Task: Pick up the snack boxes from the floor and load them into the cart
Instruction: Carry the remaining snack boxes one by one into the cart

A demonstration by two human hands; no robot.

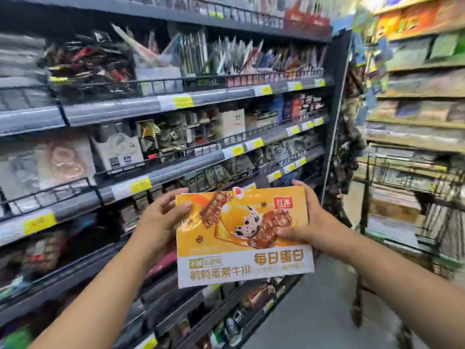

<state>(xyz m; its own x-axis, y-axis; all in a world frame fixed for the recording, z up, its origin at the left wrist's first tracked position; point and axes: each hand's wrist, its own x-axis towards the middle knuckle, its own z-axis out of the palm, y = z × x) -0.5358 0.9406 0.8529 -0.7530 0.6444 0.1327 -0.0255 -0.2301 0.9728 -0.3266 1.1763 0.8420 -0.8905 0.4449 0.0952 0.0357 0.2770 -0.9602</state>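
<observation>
Between left hand (161,219), right hand (310,222), snack box (221,250) (back hidden), shelves (141,107) blurred

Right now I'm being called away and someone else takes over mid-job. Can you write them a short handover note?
Left hand: grips the left edge of the snack box, thumb on its front.
Right hand: grips the right edge, thumb on the front.
Things: the box is held up in the aisle, beside the shelves. The wire cart stands to the right, apart from it.
Done: this box is off the floor.
Left: set it into the cart. The cart's contents are too blurred to count.
</observation>
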